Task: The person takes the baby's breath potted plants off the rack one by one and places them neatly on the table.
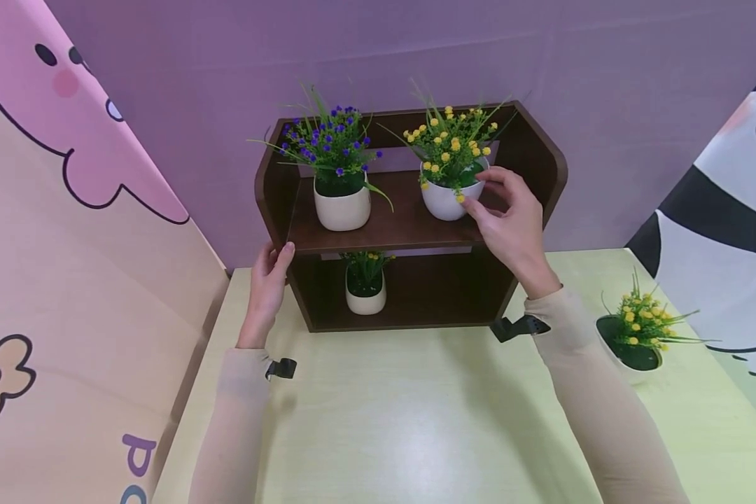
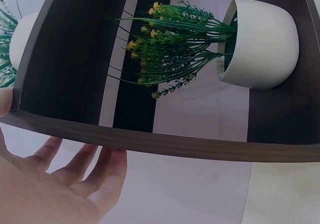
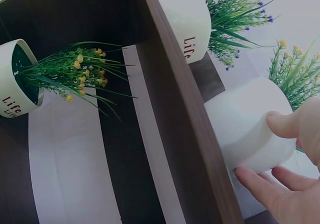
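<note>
A dark brown two-tier shelf stands at the back of the table. My left hand grips its left side panel, thumb at the front edge and fingers on the outer face. On the upper tier, my right hand holds a white pot with yellow flowers between thumb and fingers. The right wrist view shows this white pot resting on or just over the board; which, I cannot tell. Left of it sits a cream pot with purple flowers. Another yellow-flowered pot stands on the lower tier.
To the right, beside my right forearm, a further pot with yellow flowers stands on the pale table. A purple backdrop hangs right behind the shelf. Printed cartoon panels flank the table on both sides.
</note>
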`<state>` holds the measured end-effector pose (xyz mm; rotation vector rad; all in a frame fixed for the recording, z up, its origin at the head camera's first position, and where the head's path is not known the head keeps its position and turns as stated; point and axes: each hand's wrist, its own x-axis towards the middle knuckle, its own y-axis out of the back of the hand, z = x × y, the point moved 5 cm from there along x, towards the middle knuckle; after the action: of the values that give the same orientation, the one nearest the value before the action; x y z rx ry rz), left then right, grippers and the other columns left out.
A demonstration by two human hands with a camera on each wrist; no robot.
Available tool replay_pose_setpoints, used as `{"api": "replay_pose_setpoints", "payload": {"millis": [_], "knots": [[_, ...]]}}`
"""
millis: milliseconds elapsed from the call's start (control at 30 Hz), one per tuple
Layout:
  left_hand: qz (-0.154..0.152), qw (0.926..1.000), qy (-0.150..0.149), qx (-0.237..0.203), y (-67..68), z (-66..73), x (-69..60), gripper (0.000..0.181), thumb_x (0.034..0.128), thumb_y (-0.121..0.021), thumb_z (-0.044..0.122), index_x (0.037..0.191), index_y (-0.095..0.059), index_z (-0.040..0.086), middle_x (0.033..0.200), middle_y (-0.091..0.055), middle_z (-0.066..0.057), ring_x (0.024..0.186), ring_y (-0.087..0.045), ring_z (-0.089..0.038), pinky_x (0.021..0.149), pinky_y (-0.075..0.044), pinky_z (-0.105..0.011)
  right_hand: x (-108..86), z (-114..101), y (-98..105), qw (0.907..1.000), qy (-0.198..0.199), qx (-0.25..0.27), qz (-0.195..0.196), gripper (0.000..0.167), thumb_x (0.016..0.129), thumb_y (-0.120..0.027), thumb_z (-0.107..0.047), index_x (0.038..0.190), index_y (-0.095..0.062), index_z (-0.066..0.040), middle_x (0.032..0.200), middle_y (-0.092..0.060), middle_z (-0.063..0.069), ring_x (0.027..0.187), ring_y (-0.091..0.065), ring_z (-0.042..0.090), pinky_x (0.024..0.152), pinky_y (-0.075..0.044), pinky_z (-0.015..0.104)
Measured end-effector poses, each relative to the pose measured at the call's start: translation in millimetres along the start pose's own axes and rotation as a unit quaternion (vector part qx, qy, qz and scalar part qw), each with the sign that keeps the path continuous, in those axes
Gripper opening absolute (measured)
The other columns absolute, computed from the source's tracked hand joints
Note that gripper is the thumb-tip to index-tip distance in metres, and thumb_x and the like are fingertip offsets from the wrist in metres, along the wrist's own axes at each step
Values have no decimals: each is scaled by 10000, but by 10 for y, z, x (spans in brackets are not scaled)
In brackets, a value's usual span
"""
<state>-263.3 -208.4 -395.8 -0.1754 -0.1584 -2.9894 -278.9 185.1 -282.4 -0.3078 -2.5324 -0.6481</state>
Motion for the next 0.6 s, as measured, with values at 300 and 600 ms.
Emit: {"api": "replay_pose_setpoints", "payload": {"millis": [300, 600], "knots": [[-26, 10000, 29, -28, 3, -11, 3, 626, 1103, -541, 438, 1601, -394, 91, 1653, -449, -166, 1530, -438, -330, 1239, -387, -590, -137, -33, 142, 9996, -50, 286, 15, 423, 965, -775, -119, 1357, -632, -50, 1463, -618, 41, 1336, -654, 218, 1022, -605, 326], [-45, 10000, -31, -43, -5, -12, 4, 631, 1100, -537, 465, 1599, -398, 105, 1639, -465, -161, 1504, -459, -324, 1213, -409, -588, -335, -81, 303, 9988, 16, 478, 53, 403, 950, -788, -104, 1326, -653, -50, 1441, -628, 27, 1230, -664, 50, 899, -557, 105]]}}
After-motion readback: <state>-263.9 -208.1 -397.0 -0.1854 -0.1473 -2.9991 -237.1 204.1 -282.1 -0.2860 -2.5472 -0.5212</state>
